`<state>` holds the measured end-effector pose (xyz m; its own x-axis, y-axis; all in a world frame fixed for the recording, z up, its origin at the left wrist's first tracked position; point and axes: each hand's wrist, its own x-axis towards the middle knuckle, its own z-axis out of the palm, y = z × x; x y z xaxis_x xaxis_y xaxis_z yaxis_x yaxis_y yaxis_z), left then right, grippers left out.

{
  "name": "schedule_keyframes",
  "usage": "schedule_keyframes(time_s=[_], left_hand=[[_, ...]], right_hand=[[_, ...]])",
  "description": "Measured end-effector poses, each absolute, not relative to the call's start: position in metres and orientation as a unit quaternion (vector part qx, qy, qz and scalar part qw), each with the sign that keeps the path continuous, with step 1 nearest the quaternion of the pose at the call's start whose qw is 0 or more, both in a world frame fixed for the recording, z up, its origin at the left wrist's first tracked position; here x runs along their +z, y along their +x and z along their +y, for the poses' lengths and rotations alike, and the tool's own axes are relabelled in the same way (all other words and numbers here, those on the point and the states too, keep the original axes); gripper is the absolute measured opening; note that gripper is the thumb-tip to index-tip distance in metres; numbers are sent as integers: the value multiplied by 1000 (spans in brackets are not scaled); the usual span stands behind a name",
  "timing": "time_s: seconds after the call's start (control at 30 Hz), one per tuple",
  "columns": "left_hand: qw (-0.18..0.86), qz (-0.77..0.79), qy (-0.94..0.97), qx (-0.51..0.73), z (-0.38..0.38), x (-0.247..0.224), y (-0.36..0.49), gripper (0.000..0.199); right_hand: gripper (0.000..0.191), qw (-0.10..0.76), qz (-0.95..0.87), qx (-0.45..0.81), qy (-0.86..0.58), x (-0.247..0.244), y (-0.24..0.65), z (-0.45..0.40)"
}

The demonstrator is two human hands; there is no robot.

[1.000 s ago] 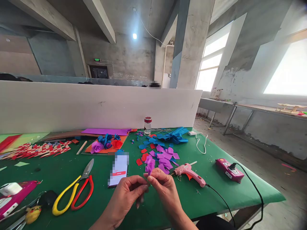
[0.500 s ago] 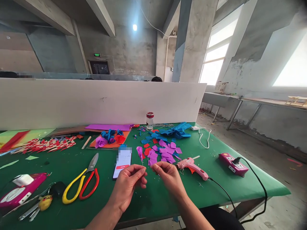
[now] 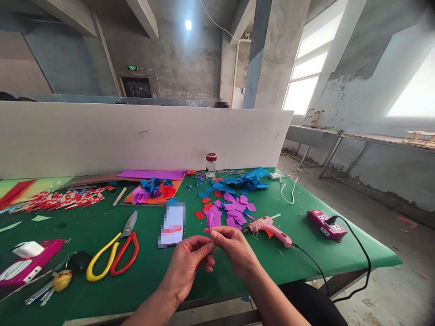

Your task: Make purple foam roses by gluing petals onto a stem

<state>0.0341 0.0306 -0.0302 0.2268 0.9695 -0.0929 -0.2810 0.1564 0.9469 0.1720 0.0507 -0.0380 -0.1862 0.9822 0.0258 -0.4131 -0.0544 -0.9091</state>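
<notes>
As the right hand (image 3: 236, 248) pinches a purple paper petal (image 3: 213, 217) left of the glue gun (image 3: 272, 229) and the left hand (image 3: 194, 257) apparently its hidden stem, this looks like wrapping, which calls for steady tension.

tabletop (image 3: 149, 283): smooth, green
left end: a magenta power strip (image 3: 30, 266), a yellow figure keychain (image 3: 62, 280) near it, red-and-white checkered strips (image 3: 64, 198) farther back
middle: scissors (image 3: 126, 232) with one yellow and one red handle; a smartphone (image 3: 173, 228), flat
paper scatter: overlapping purple paper pieces (image 3: 235, 213), a few red paper pieces (image 3: 199, 215), crumpled blue crepe paper (image 3: 251, 180) behind
far edge: a red-lidded clear jar (image 3: 211, 168), upright
right end: a pink glue gun (image 3: 276, 232), a white cable (image 3: 292, 194), a second magenta power strip (image 3: 321, 222)
</notes>
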Motion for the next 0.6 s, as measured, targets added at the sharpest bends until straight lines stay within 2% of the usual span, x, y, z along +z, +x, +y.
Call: schedule_keyframes(time_s=[0.27,0.6], left_hand=[[658,379,445,476,29,-32,38,19],[665,370,445,472,25,-36,40,18]], right_hand=[[29,522,-405,700,-272,-39,172,50],[25,550,-422,665,-278,-43,167,45]])
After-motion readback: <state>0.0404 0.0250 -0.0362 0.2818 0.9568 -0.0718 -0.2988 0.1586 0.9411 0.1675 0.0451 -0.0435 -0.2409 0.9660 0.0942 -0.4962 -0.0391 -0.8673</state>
